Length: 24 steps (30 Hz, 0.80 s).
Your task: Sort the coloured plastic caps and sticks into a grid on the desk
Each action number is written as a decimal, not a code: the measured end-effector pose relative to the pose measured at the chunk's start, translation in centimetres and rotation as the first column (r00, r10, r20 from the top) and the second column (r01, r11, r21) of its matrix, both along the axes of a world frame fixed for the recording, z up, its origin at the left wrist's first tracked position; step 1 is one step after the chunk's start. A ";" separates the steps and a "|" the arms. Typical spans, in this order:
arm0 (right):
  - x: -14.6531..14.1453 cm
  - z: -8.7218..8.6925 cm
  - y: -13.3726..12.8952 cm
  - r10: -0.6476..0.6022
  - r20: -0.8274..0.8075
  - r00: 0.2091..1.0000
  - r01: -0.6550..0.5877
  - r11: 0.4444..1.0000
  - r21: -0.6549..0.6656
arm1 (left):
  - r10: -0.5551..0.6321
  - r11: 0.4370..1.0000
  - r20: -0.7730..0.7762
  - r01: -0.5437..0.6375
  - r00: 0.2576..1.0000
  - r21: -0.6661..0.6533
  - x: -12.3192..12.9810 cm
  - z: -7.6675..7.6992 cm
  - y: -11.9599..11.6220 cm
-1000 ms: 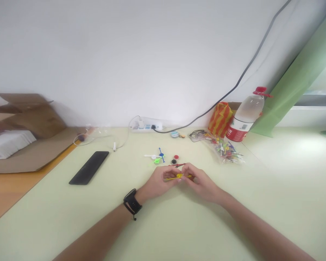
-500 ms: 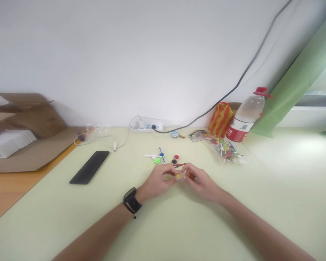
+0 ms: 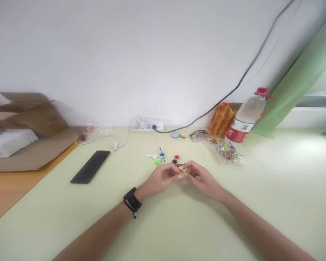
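My left hand [image 3: 164, 178] and my right hand [image 3: 202, 179] meet fingertip to fingertip above the table. Both are closed in a pinch on a small yellow plastic piece [image 3: 181, 175], mostly covered by the fingers. Just behind the fingers lie a red pointer-like piece [image 3: 180, 165], a black round piece [image 3: 174, 161] and a red round piece [image 3: 177, 157]. Farther left sit plastic spinner pointers: a blue one [image 3: 162, 154], a white one [image 3: 153, 156] and a green one [image 3: 158, 160], close together or overlapping.
A black phone-like slab [image 3: 90, 167] lies at left, near a white cable plug [image 3: 115, 146]. Against the wall is a power strip [image 3: 148, 127]. At right stand a water bottle [image 3: 244, 117], a striped bag [image 3: 221, 119] and a clear bag of coloured pieces [image 3: 228, 151]. An opened carton [image 3: 43, 145] lies far left.
The yellow piece has shifted and turned slightly between my fingertips, and the two hands have come closer together. The pieces on the table stay put.
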State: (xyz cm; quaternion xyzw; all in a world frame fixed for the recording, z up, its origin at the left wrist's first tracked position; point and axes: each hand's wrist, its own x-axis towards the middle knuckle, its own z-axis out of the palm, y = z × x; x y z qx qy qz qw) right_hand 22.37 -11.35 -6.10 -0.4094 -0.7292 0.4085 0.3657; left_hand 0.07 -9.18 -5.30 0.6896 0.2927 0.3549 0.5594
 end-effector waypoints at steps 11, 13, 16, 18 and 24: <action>0.5 0.1 0.3 -0.086 -0.056 0.995 0.091 0.991 0.100 | 0.143 0.979 0.123 -0.122 0.982 -0.164 -0.3 -1.0 1.0; 0.3 -0.1 0.0 -0.059 -0.076 0.995 0.065 0.995 0.077 | 0.138 0.977 0.134 -0.113 0.981 -0.179 -0.3 -1.1 1.1; 0.0 -0.4 -0.3 -0.063 -0.126 0.990 0.069 0.997 0.036 | 0.139 0.975 0.127 -0.113 0.982 -0.191 -0.3 -1.0 1.1; 0.1 -0.2 -0.3 -0.029 -0.109 0.994 0.030 1.000 0.007 | 0.146 0.975 0.118 -0.122 0.982 -0.186 -0.3 -0.9 1.1; 0.6 1.0 0.0 0.136 -0.045 0.990 -0.141 0.981 -0.136 | 0.191 0.969 0.104 -0.171 0.976 -0.176 -0.3 -0.6 1.0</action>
